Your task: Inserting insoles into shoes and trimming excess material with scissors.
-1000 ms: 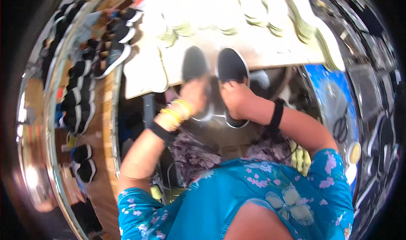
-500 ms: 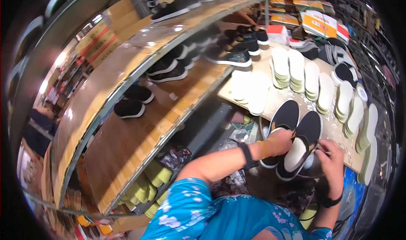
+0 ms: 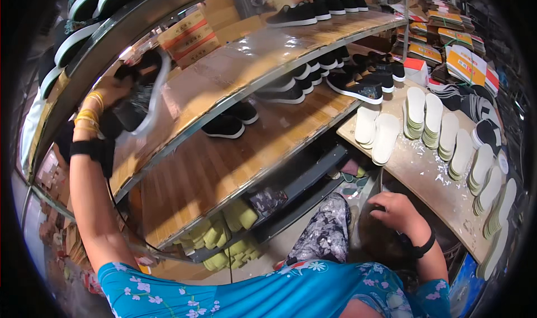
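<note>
My left hand (image 3: 106, 94) is raised at the far left, its fingers closed around a pair of black shoes (image 3: 143, 97) with pale soles. Motion smears the pair, which is held upright beside the upper shelf board (image 3: 193, 88). At the lower right, my right hand (image 3: 394, 210) holds nothing; its fingers are loosely bent, with the thumb apart. It hovers near the front edge of the work table (image 3: 414, 167), where white insoles (image 3: 386, 139) lie in stacks.
More black shoes stand on the upper shelf (image 3: 293, 15) and lower shelf (image 3: 226, 125). Yellow-green bundles (image 3: 238, 214) sit beneath. Tied stacks of flattened cardboard (image 3: 464, 63) rise behind the table. White-soled shoes (image 3: 78, 38) line a rack at upper left.
The black shoes went from in front of me to the far upper left in my left hand. My right hand let go and stayed near the table. The view shifted left.
</note>
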Demonstrator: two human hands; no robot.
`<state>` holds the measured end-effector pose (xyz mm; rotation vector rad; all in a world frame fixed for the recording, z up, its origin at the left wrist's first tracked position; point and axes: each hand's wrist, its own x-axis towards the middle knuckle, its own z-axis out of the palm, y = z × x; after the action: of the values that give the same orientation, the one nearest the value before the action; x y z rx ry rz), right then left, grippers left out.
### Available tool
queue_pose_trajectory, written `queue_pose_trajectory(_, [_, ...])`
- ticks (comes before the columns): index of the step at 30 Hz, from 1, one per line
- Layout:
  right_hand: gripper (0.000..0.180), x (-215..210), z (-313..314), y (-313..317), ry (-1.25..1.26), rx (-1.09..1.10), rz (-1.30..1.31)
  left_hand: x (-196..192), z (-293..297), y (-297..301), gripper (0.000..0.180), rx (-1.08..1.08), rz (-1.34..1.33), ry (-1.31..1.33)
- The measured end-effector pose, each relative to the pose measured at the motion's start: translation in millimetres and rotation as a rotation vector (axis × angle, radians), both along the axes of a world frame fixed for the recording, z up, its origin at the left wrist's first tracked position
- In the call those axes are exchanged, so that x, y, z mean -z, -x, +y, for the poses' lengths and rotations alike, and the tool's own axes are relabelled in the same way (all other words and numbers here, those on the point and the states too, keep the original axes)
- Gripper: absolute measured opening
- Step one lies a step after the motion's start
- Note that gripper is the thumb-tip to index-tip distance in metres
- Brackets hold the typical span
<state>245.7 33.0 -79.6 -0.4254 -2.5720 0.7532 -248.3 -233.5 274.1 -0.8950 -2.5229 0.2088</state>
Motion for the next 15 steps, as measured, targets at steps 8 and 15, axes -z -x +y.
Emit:
queue_pose_trajectory(8, [0.035, 23.3, -3.3, -69.7, 0.054, 0.147, -0.362, 63.4, 195.0, -38.2, 0.030, 0.810, -0.538, -0.233])
queue_pose_trajectory(15, [0.036, 24.4, -61.1, -190.2, 0.298, 0.658, -0.234, 277.9, 318.2, -395.2, 0.030, 1.467, -1.079, 0.663])
